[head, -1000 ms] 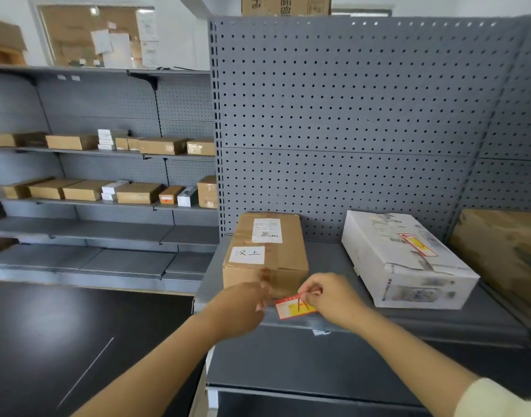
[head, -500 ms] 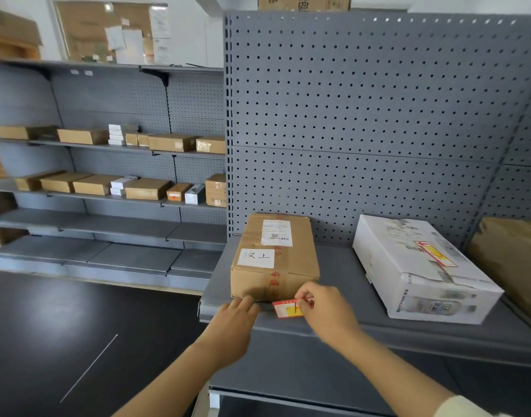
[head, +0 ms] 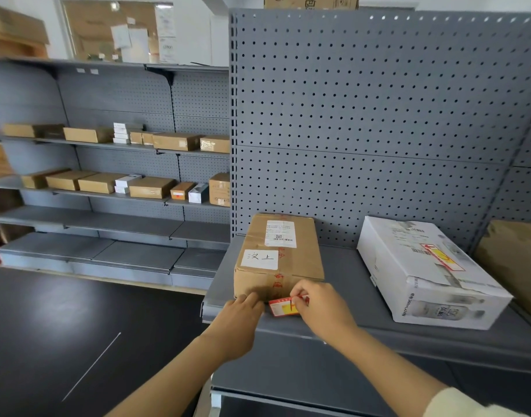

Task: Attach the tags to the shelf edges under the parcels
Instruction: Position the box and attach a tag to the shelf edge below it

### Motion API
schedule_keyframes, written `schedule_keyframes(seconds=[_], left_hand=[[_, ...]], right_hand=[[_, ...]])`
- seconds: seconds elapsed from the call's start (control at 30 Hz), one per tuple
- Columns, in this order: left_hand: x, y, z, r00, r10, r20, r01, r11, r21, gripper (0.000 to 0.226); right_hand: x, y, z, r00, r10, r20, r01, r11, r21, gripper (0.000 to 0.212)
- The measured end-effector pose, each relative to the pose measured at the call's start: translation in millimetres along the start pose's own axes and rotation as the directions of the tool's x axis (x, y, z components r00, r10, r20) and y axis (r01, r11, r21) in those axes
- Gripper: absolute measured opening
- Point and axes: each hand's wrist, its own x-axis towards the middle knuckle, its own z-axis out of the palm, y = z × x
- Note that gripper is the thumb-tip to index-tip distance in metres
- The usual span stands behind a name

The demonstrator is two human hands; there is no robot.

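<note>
A small red and yellow tag (head: 281,307) lies against the front edge of the grey shelf (head: 408,335), right below a brown cardboard parcel (head: 277,257) with white labels. My right hand (head: 318,308) pinches the tag's right end. My left hand (head: 241,314) rests on the shelf edge at the tag's left end, fingers touching the foot of the brown parcel. A white parcel (head: 427,272) lies tilted on the same shelf to the right.
A grey pegboard panel (head: 378,115) backs the shelf. Another brown box (head: 517,260) shows at the far right. Shelves on the left (head: 107,191) carry several small boxes. The floor (head: 62,341) at the lower left is dark.
Both hands have carried the tag up from below the shelf front to its edge under the brown parcel. The view has shifted slightly.
</note>
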Motion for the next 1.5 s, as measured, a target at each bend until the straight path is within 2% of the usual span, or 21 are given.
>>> schedule_keyframes(seconds=[0.2, 0.47, 0.67, 0.93, 1.07, 1.23, 1.5], left_hand=[[0, -2, 2, 0.999, 0.021, -0.025, -0.022, 1.000, -0.009, 0.053], [-14, -2, 22, 0.997, 0.048, -0.067, -0.042, 0.994, 0.098, 0.060], [-14, -1, 22, 0.997, 0.014, -0.075, -0.011, 0.999, 0.040, 0.055], [-16, -2, 14, 1.000, -0.007, -0.018, 0.007, 1.000, -0.026, 0.048], [-17, -3, 11, 1.000, -0.024, 0.010, 0.025, 0.998, -0.065, 0.050], [-19, -4, 4, 1.000, -0.027, 0.016, 0.029, 0.992, -0.123, 0.050], [-21, 1, -10, 1.000, -0.001, 0.009, 0.002, 0.991, -0.134, 0.037]], right_hand=[[1, 2, 5, 1.000, -0.007, 0.010, 0.007, 1.000, -0.015, 0.010], [-2, 9, 7, 1.000, -0.011, 0.009, 0.011, 1.000, -0.020, 0.009], [-3, 9, 9, 1.000, -0.012, 0.024, 0.012, 1.000, -0.015, 0.009], [-1, -1, 13, 0.999, -0.046, -0.002, 0.046, 0.999, 0.018, 0.009], [-2, -1, 23, 0.997, -0.048, 0.068, 0.048, 0.999, 0.004, 0.012], [3, 0, 29, 0.998, -0.034, 0.046, 0.033, 0.999, 0.031, 0.015], [3, -9, 41, 0.987, -0.158, -0.005, 0.155, 0.978, -0.143, 0.020]])
